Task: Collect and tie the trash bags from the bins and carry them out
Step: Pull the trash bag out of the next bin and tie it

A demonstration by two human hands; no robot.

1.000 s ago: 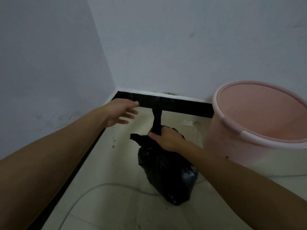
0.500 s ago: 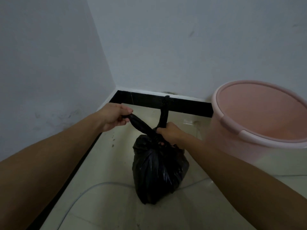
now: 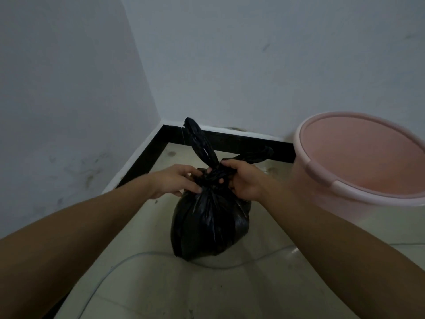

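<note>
Fingers of both the left hand (image 3: 177, 180) and right hand (image 3: 243, 180) pinch the knotted neck of a black trash bag (image 3: 209, 226), which sits on the tiled floor (image 3: 161, 284) in a corner, a pink bin (image 3: 358, 162) at its two o'clock.

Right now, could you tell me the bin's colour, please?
The bin is pale pink; the head view shows it.

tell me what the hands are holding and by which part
Both grip the black trash bag at its knotted neck: the left hand on the knot's left side, the right hand on its right.
</note>
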